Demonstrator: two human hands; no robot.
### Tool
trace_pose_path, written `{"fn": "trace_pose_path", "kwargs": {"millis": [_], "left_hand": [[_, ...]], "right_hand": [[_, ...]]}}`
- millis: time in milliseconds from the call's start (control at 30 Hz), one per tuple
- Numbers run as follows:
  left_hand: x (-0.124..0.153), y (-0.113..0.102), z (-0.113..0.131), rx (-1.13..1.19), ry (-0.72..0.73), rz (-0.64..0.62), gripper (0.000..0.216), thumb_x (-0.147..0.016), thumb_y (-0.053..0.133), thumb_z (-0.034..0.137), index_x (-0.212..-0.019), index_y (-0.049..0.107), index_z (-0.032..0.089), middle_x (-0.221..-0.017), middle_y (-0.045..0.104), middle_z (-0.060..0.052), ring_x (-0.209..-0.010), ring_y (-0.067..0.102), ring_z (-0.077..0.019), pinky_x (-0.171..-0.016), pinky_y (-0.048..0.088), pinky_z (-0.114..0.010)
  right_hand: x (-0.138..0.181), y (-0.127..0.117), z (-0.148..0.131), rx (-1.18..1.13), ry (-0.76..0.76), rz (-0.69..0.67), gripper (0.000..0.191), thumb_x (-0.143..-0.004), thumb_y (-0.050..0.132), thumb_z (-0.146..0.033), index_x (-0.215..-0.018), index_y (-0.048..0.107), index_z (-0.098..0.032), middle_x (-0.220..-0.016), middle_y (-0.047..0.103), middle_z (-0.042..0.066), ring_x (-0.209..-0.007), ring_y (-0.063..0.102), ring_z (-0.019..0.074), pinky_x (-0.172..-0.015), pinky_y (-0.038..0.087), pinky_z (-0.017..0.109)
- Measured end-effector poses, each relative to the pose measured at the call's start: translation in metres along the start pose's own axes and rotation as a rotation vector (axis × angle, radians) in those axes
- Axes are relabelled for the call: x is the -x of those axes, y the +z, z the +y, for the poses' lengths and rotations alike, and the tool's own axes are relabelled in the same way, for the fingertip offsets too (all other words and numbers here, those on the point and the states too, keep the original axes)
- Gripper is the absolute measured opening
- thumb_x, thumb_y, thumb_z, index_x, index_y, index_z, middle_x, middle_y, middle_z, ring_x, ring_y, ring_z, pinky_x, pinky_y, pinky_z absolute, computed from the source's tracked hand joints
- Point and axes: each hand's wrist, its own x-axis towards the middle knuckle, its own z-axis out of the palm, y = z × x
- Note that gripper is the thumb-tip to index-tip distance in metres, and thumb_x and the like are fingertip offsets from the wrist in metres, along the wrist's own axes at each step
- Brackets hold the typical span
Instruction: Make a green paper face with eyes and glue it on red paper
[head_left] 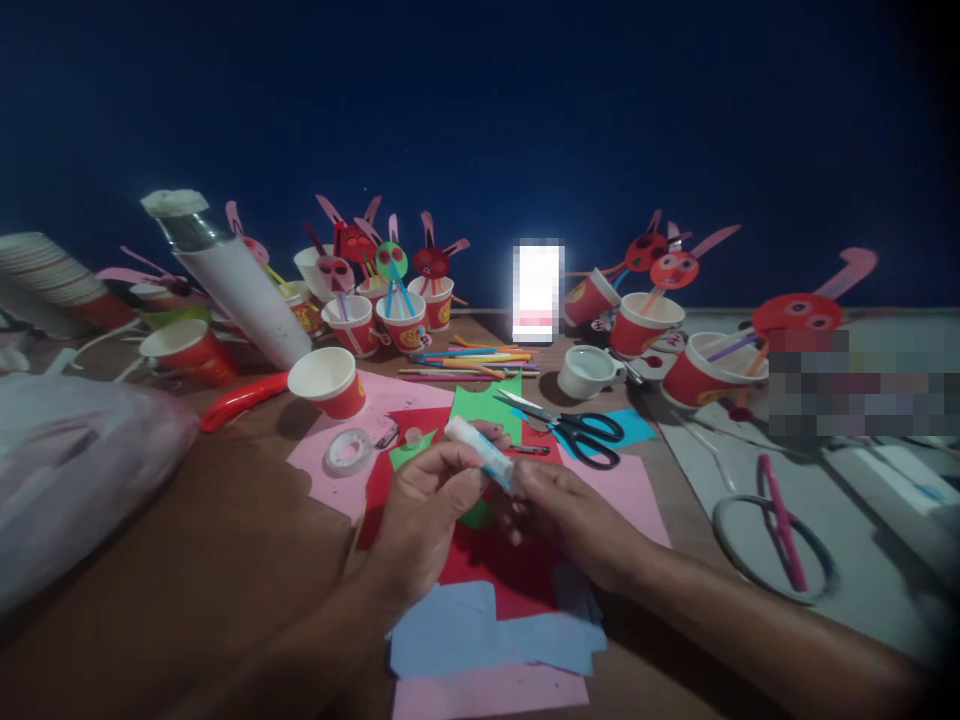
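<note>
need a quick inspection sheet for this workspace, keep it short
Surface: brown table, with pink paper and blue paper spread over its middle.
Job's things: white tube, like a glue stick, held above red paper.
Clutter: black-handled scissors, tape roll, coloured sticks; plastic bag at far left.
Hands: left hand and right hand both on the tube.
Cables: thin pale strand at right may be one; cannot tell.
Surroundings: dark blue wall; paper cups, several bearing paper faces; bright screen, content unreadable.
</note>
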Motion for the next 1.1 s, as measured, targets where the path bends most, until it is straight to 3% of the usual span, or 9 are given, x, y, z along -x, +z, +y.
{"fn": "trace_pose_path", "kwargs": {"millis": [100,300,433,500,667,733,867,1100], "left_hand": [[0.0005,0.0004,-0.0003,0.038,-0.041,-0.054,0.003,-0.078,0.064,0.020,-0.075,0.064,0.018,-0.116,0.058,-0.003,-0.070,0.063,-0.0121,-0.064,0.055,-0.031],[-0.0004,-0.0009,0.0005,-0.036,0.028,0.027,0.003,-0.075,0.068,0.019,-0.073,0.067,0.018,-0.109,0.061,-0.003,-0.101,0.058,-0.0175,-0.090,0.047,-0.030],[-0.0015,0.0001,0.0012,-0.029,0.024,0.039,0.004,-0.074,0.069,0.020,-0.071,0.066,0.018,-0.108,0.061,-0.003,-0.104,0.057,-0.0199,-0.090,0.047,-0.032],[-0.0023,0.0002,0.0018,-0.030,0.040,0.057,0.004,-0.073,0.070,0.019,-0.071,0.066,0.019,-0.107,0.062,-0.003,-0.104,0.058,-0.0199,-0.088,0.048,-0.031],[-0.0028,-0.0013,0.0019,-0.015,0.009,0.021,0.005,-0.074,0.069,0.022,-0.072,0.066,0.018,-0.114,0.060,-0.003,-0.096,0.060,-0.0192,-0.078,0.052,-0.031],[-0.0026,-0.0017,0.0018,-0.024,0.021,0.035,0.005,-0.073,0.070,0.021,-0.072,0.066,0.018,-0.114,0.060,-0.004,-0.098,0.060,-0.0197,-0.080,0.052,-0.031],[-0.0022,-0.0013,0.0015,-0.036,0.037,0.059,0.004,-0.073,0.070,0.020,-0.072,0.066,0.018,-0.109,0.063,-0.004,-0.105,0.058,-0.0201,-0.090,0.047,-0.031],[-0.0002,0.0026,-0.0022,-0.013,-0.013,0.043,0.004,-0.073,0.070,0.021,-0.073,0.066,0.021,-0.098,0.067,-0.003,-0.107,0.058,-0.0210,-0.095,0.042,-0.036]], "right_hand": [[-0.0004,-0.0002,0.0032,-0.034,0.031,-0.056,0.049,-0.092,0.033,-0.053,-0.080,0.059,-0.014,-0.066,0.056,0.001,-0.054,0.050,0.0099,-0.057,0.037,0.025],[0.0010,0.0009,0.0031,0.295,-0.188,0.127,0.024,-0.084,0.058,-0.041,-0.081,0.051,-0.018,-0.074,0.054,-0.001,-0.066,0.047,0.0108,-0.061,0.036,0.023],[0.0025,0.0014,0.0003,0.434,-0.188,0.213,0.026,-0.078,0.065,-0.039,-0.078,0.048,-0.019,-0.073,0.053,-0.002,-0.066,0.046,0.0112,-0.060,0.036,0.024],[0.0025,0.0003,-0.0011,0.404,-0.183,0.162,0.027,-0.080,0.062,-0.042,-0.078,0.049,-0.018,-0.072,0.052,-0.002,-0.065,0.046,0.0111,-0.061,0.036,0.024],[0.0008,-0.0031,-0.0009,0.178,-0.055,-0.075,0.044,-0.093,0.033,-0.051,-0.077,0.054,-0.016,-0.071,0.055,0.001,-0.064,0.051,0.0118,-0.064,0.040,0.026],[0.0001,-0.0029,-0.0005,0.179,-0.071,-0.066,0.039,-0.090,0.041,-0.050,-0.078,0.054,-0.016,-0.070,0.053,0.000,-0.062,0.049,0.0106,-0.061,0.039,0.025],[0.0002,0.0009,-0.0002,0.284,-0.174,0.107,0.025,-0.081,0.062,-0.040,-0.077,0.052,-0.017,-0.071,0.053,-0.002,-0.065,0.048,0.0100,-0.061,0.037,0.023],[-0.0034,0.0005,0.0075,0.196,-0.199,0.191,0.026,-0.073,0.069,-0.035,-0.075,0.049,-0.019,-0.072,0.054,-0.003,-0.066,0.050,0.0114,-0.062,0.040,0.024]]}}
